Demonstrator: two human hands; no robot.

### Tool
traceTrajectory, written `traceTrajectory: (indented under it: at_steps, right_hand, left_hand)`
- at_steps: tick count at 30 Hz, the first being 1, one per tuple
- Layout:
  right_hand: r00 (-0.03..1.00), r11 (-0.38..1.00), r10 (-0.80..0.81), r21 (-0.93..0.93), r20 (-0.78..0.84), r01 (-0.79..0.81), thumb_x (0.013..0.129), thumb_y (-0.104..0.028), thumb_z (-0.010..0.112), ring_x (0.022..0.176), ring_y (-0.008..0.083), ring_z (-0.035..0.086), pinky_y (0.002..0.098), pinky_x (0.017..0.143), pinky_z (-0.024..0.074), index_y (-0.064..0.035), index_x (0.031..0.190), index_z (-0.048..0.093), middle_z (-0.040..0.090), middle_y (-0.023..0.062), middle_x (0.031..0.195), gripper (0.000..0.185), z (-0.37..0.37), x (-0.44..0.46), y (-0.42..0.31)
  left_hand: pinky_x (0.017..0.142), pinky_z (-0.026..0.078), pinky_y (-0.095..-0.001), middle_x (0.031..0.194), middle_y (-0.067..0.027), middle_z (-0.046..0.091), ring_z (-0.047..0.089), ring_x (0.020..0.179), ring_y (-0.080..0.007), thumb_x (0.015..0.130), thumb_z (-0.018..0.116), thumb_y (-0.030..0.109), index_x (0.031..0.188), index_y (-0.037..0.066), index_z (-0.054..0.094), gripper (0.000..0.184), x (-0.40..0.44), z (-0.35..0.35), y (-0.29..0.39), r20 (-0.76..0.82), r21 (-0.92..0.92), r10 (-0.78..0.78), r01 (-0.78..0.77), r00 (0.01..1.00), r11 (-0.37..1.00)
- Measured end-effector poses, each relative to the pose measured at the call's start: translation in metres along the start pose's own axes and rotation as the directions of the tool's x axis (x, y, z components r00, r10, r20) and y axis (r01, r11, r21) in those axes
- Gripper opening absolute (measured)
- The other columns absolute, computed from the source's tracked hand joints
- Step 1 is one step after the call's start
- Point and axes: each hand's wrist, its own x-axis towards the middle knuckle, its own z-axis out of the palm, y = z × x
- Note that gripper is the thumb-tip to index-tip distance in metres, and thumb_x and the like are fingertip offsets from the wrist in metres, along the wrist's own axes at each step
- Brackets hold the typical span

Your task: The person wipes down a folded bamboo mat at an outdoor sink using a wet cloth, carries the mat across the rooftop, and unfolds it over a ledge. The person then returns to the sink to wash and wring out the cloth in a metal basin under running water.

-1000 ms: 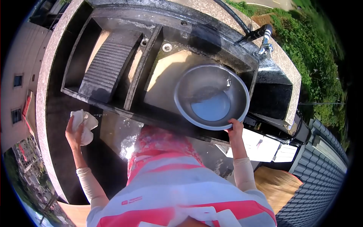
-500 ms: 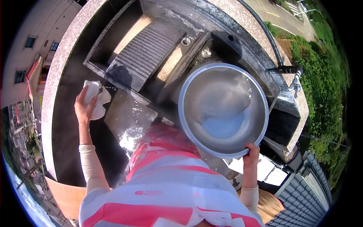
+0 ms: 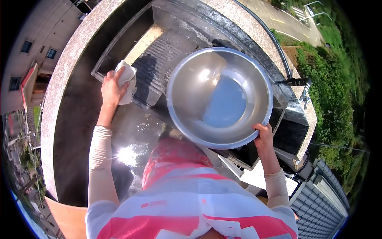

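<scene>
My left hand [image 3: 113, 88] grips a bunched white cloth [image 3: 128, 75] at the left rim of the stone wash sink [image 3: 104, 55]. In my right hand [image 3: 263, 137] is the edge of a large round metal basin [image 3: 187, 115], held at its lower right. The basin tilts over the sink, its shiny inside facing me; whether water lies in its bottom I cannot tell. Beside it, the ridged washboard slab [image 3: 159, 59] of the sink shows partly, in shadow. The basin hides the sink's drain and divider.
A tap [image 3: 304, 95] with a dark hose [image 3: 274, 38] is on the right ledge. A speckled stone parapet [image 3: 63, 75] curves along the left. Wet, glaring floor [image 3: 135, 135] lies by my legs. Roof tiles [image 3: 318, 199] show at lower right.
The basin has moved left and away from me, now over the middle of the sink. My left hand has carried the cloth right and up to the sink's rim.
</scene>
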Motion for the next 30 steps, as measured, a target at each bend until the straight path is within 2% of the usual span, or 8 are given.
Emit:
traceTrajectory:
  at_steps: [6, 10, 12, 14, 17, 19, 20, 30]
  right_hand:
    - [0.996, 0.985, 0.079, 0.158, -0.051, -0.07, 0.065, 0.008, 0.056, 0.088, 0.0247, 0.058, 0.0344, 0.078, 0.0478, 0.0067, 0.11, 0.051, 0.059, 0.0134, 0.097, 0.045, -0.01, -0.016, 0.04]
    - [0.973, 0.922, 0.209, 0.35, -0.097, -0.164, 0.067, 0.009, 0.055, 0.083, 0.0249, 0.061, 0.0353, 0.075, 0.0504, 0.007, 0.101, 0.055, 0.061, 0.0131, 0.09, 0.033, -0.017, -0.041, 0.07]
    - [0.973, 0.873, 0.216, 0.462, -0.078, -0.157, 0.066, 0.01, 0.054, 0.083, 0.0253, 0.063, 0.0347, 0.073, 0.0514, 0.0008, 0.096, 0.06, 0.063, 0.0134, 0.09, 0.031, -0.024, -0.043, 0.1]
    - [0.998, 0.985, -0.062, 0.163, 0.001, 0.061, 0.066, 0.011, 0.054, 0.086, 0.0258, 0.063, 0.0335, 0.074, 0.051, -0.0031, 0.093, 0.061, 0.064, 0.0123, 0.089, 0.032, -0.051, -0.023, 0.177]
    - [0.979, 0.972, -0.202, 0.121, -0.021, 0.203, 0.067, 0.009, 0.053, 0.086, 0.0267, 0.062, 0.0366, 0.076, 0.0516, -0.0042, 0.091, 0.061, 0.063, 0.01, 0.087, 0.029, -0.049, -0.027, 0.23]
    - [0.925, 0.656, 0.379, 0.717, -0.044, -0.235, 0.068, 0.006, 0.052, 0.081, 0.0303, 0.06, 0.0486, 0.079, 0.0525, 0.0019, 0.09, 0.055, 0.059, 0.0126, 0.086, 0.022, -0.016, -0.058, 0.142]
    - [0.923, 0.604, 0.385, 0.762, -0.021, -0.235, 0.069, 0.007, 0.053, 0.082, 0.0305, 0.061, 0.0475, 0.08, 0.0517, 0.0035, 0.091, 0.056, 0.06, 0.0133, 0.086, 0.023, -0.016, -0.058, 0.147]
    - [0.922, 0.207, 0.356, 0.949, 0.152, -0.236, 0.068, 0.003, 0.051, 0.095, 0.0381, 0.057, 0.0595, 0.086, 0.0469, 0.0053, 0.097, 0.047, 0.053, 0.0193, 0.103, 0.029, -0.018, -0.039, 0.188]
  left_hand:
    - [0.095, 0.034, -0.0535, 0.135, -0.0168, 0.036, 0.034, 0.124, -0.0383, 0.063, 0.077, 0.039, 0.133, 0.028, 0.044, 0.078, -0.013, 0.067, 0.02, 0.329, 0.305, 0.031, -0.137, 0.944, 0.942]
    - [0.103, 0.023, -0.0533, 0.141, -0.021, 0.031, 0.024, 0.131, -0.0415, 0.077, 0.065, 0.046, 0.128, 0.01, 0.051, 0.064, -0.013, 0.055, 0.045, -0.037, -0.053, 0.306, -0.308, 0.951, 0.95]
    - [0.107, 0.022, -0.0428, 0.142, -0.0201, 0.032, 0.028, 0.131, -0.0323, 0.084, 0.06, 0.044, 0.133, 0.0, 0.041, 0.069, -0.017, 0.036, 0.073, 0.235, -0.756, 0.178, 0.065, 0.955, 0.651]
    - [0.108, 0.022, -0.038, 0.144, -0.0186, 0.029, 0.028, 0.132, -0.0267, 0.087, 0.059, 0.041, 0.138, -0.005, 0.03, 0.074, -0.028, 0.031, 0.112, 0.51, -0.858, 0.297, 0.502, 0.807, 0.109]
    - [0.102, 0.033, -0.0357, 0.128, -0.0152, 0.045, 0.044, 0.118, -0.0254, 0.077, 0.069, 0.017, 0.137, 0.0, 0.029, 0.074, -0.03, 0.02, 0.189, 0.462, -0.875, 0.263, 0.386, 0.847, 0.294]
    - [0.091, 0.044, -0.0341, 0.117, -0.0129, 0.053, 0.054, 0.105, -0.0243, 0.07, 0.06, -0.002, 0.133, 0.0, 0.035, 0.068, -0.014, 0.023, 0.209, 0.498, -0.867, 0.37, 0.451, 0.785, 0.21]
    - [0.089, 0.046, -0.0347, 0.114, -0.0137, 0.054, 0.056, 0.101, -0.0252, 0.064, 0.051, -0.009, 0.132, 0.0, 0.036, 0.07, -0.01, 0.021, 0.222, 0.513, -0.858, 0.377, 0.446, 0.771, 0.256]
    - [0.059, 0.048, -0.0235, 0.106, -0.0171, 0.058, 0.059, 0.08, -0.0194, 0.062, 0.047, -0.008, 0.134, -0.004, 0.034, 0.073, 0.028, 0.025, 0.328, 0.422, -0.864, 0.49, 0.174, 0.763, 0.472]
